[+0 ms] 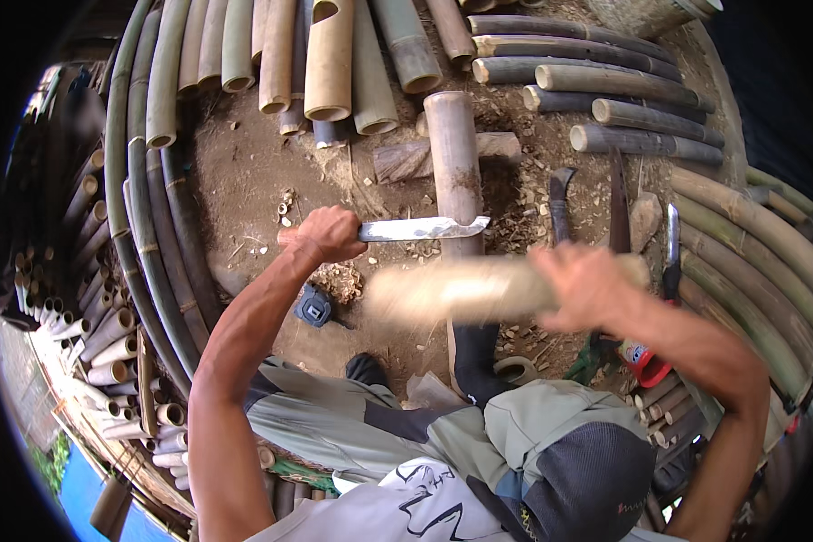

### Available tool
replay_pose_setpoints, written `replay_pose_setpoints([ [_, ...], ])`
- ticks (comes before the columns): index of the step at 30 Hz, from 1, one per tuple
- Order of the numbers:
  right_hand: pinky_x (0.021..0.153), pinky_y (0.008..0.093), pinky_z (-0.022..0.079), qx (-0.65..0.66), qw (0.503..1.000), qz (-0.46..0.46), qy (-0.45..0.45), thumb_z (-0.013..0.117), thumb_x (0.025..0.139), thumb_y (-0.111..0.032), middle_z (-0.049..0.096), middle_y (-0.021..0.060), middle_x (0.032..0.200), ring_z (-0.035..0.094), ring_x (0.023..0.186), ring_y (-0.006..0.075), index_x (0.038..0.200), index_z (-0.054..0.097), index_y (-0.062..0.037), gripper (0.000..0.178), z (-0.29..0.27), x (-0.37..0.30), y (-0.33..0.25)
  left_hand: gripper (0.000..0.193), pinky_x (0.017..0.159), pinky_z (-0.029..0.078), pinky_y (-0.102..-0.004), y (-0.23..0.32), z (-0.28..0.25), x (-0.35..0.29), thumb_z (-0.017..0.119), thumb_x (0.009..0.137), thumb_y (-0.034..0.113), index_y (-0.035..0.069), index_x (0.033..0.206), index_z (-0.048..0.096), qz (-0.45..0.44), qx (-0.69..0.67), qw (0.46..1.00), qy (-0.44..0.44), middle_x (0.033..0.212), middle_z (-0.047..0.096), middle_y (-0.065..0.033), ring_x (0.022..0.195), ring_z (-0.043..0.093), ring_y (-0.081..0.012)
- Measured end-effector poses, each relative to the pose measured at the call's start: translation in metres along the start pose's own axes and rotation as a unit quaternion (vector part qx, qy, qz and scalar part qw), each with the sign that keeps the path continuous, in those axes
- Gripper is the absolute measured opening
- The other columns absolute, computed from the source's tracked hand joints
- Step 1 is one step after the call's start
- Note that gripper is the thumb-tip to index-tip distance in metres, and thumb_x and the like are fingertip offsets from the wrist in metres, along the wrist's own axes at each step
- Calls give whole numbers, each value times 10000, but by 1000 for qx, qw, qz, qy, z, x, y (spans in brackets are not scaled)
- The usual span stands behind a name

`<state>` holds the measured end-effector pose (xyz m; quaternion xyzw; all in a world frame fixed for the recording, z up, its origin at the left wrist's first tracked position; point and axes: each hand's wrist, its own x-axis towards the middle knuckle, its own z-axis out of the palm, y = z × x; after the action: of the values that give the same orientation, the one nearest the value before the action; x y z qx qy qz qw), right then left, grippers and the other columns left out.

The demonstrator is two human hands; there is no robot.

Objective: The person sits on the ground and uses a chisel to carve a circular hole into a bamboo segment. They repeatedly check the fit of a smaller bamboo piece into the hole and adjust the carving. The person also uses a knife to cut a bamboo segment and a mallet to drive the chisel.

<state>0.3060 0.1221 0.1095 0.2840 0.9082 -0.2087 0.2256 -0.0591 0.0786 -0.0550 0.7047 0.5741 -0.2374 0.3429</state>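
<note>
My left hand [330, 233] is closed around the handle of a hook-tipped machete [415, 229]. Its blade lies level across a thick bamboo tube [454, 154], though I cannot tell whether it has cut in. My right hand [587, 285] grips a thick pale wooden club [452, 291], smeared by motion, just nearer to me than the blade. The tube's far end rests over a short log [402, 163], while its near part runs between my legs, partly hidden by the club.
Cut bamboo tubes [330, 72] lie at the back, with stacks [641, 86] at the back right. Long poles [140, 181] line the left. A tape measure [313, 305], a second hooked blade [560, 203], a saw [619, 199] and a knife [672, 239] lie on the chip-strewn ground.
</note>
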Motion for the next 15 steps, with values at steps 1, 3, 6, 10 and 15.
replay_pose_setpoints([
  [1, 586, 412, 580, 84, 987, -124, 50, 791, 696, -430, 640, 186, 780, 681, 700, 331, 1059, 504, -28, 614, 13, 5, -18, 231, 499, 496, -383, -10, 2, -8, 602, 807, 303, 105, 772, 715, -19, 15, 1000, -3, 597, 597, -38, 480, 538, -184],
  [3, 604, 394, 585, 59, 958, -255, 113, 797, 674, -397, 642, 163, 791, 681, 730, 315, 1076, 529, -64, 587, 22, 0, -38, 222, 453, 458, -358, 1, -13, 13, 591, 802, 286, 102, 769, 711, 55, 26, 997, 51, 575, 580, -31, 462, 495, -151],
  [6, 730, 415, 573, 75, 936, -319, 129, 815, 632, -306, 670, 103, 900, 673, 811, 300, 983, 597, -100, 462, 31, 30, 43, 218, 431, 435, -346, 4, -17, 10, 597, 794, 286, 99, 764, 707, 33, 8, 999, 19, 575, 577, -25, 454, 468, -137],
  [10, 762, 420, 567, -25, 987, 95, -126, 764, 693, -442, 664, 192, 920, 684, 836, 310, 1133, 497, -26, 662, 1, 15, 21, 229, 451, 453, -356, -8, -12, 3, 604, 797, 301, 101, 767, 710, -3, 14, 1000, 9, 581, 584, -24, 465, 488, -151],
  [15, 704, 395, 563, 40, 939, -326, 99, 678, 711, -207, 648, 94, 809, 676, 782, 240, 1043, 601, -78, 365, 36, 5, -25, 236, 523, 506, -385, 1, -7, 13, 634, 790, 317, 100, 778, 726, 29, 14, 999, 27, 630, 632, -59, 510, 561, -194],
])
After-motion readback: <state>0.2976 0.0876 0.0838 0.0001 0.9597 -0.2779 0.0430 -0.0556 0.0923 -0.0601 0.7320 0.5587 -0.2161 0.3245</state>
